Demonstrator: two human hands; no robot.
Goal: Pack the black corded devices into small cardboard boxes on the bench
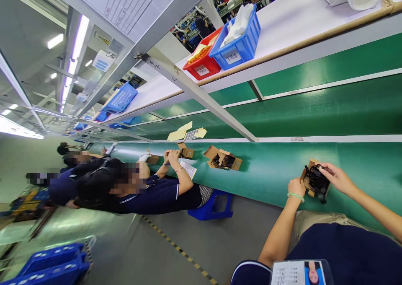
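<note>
A small open cardboard box [307,179] with black parts [317,181] inside rests on the green conveyor belt [270,167] in front of me. My left hand [295,187], with a green band at the wrist, is closed on the box's near side. My right hand [336,177] curls over the black parts at the box's far side, fingers bent on them.
Another open box [223,158] with black parts lies further along the belt. A co-worker sits on a blue stool [213,205] handling a box [185,151]. Red bin [203,58] and blue bin [240,40] stand on the white shelf above. Blue crates [47,264] sit on the floor.
</note>
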